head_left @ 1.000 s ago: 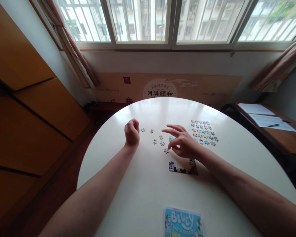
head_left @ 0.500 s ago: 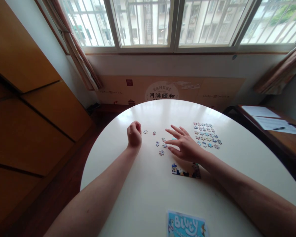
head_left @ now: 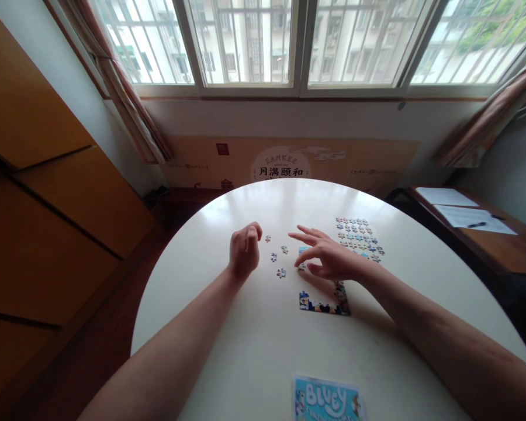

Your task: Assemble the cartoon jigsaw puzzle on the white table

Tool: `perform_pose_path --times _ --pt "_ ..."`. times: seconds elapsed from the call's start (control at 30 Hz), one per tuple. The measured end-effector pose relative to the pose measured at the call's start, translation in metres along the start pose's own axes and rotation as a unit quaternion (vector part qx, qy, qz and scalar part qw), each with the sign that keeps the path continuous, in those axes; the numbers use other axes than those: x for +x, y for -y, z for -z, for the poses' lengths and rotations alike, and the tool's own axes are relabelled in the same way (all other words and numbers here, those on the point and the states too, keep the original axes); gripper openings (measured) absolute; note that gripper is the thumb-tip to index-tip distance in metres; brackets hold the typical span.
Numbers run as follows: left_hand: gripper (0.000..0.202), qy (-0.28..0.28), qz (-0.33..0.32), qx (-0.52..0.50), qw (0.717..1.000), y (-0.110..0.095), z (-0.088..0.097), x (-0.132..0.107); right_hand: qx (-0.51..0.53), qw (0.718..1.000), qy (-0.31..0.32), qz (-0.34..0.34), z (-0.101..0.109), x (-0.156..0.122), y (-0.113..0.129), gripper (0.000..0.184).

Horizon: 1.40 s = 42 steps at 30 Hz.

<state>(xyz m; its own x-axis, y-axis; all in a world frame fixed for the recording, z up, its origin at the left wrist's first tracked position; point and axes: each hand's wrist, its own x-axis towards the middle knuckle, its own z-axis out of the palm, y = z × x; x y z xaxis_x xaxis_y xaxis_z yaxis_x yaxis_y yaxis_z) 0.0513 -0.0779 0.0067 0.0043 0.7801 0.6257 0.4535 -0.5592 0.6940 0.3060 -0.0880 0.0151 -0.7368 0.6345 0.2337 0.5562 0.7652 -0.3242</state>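
My left hand (head_left: 244,248) is closed with its fingers curled, over the spot left of the loose jigsaw pieces; whatever is in it is hidden. Thumb and index finger of my right hand (head_left: 326,254) are at a small puzzle piece (head_left: 302,267), while the other fingers stretch out to the left. Below that hand lies a partly joined puzzle (head_left: 324,307), showing a bottom edge and parts of its sides. More of it, with a light blue bit (head_left: 302,250), is partly covered by the hand. Between my hands lie several loose pieces (head_left: 281,273).
Rows of loose puzzle pieces (head_left: 359,237) lie at the right on the round white table (head_left: 228,362). A blue "Bluey" picture sheet (head_left: 328,400) is at the near edge. Papers (head_left: 473,219) lie on a brown side table, and wooden cabinets stand at the left.
My left hand has shifted right, over where a loose piece lay. My right hand has drawn in its index finger, and one piece has moved right, toward the joined puzzle. The view has turned slightly right.
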Motion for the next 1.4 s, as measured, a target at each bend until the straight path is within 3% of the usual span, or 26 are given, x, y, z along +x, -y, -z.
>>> perform_pose_path --times 0.1,0.23,0.33,0.43,0.7,1.23,1.4 --pt "0.037 0.081 -0.048 0.039 0.995 -0.008 0.000 -0.002 0.000 0.998 -0.069 -0.009 0.011 0.000 -0.005 0.044" --pt "0.029 0.217 -0.097 0.134 0.962 -0.015 -0.004 -0.002 -0.044 0.983 -0.167 -0.064 0.019 -0.001 -0.004 0.025" --pt "0.015 0.307 -0.115 0.159 0.931 -0.018 -0.006 -0.002 -0.068 0.983 -0.137 -0.099 0.013 -0.007 0.004 0.015" --pt "0.018 0.353 -0.114 0.169 0.913 -0.020 -0.007 -0.004 -0.072 0.983 -0.112 -0.128 0.001 -0.016 0.013 0.009" --pt "0.022 0.395 -0.110 0.186 0.893 -0.016 -0.016 -0.006 -0.089 0.979 -0.102 -0.153 -0.016 -0.020 0.028 0.010" --pt "0.015 0.394 -0.095 0.175 0.897 -0.019 -0.023 -0.005 -0.050 0.977 -0.103 -0.182 -0.020 -0.015 0.029 0.008" --pt "0.015 0.370 -0.087 0.186 0.906 -0.018 -0.023 -0.007 -0.047 0.975 -0.109 -0.189 -0.020 -0.015 0.028 0.007"
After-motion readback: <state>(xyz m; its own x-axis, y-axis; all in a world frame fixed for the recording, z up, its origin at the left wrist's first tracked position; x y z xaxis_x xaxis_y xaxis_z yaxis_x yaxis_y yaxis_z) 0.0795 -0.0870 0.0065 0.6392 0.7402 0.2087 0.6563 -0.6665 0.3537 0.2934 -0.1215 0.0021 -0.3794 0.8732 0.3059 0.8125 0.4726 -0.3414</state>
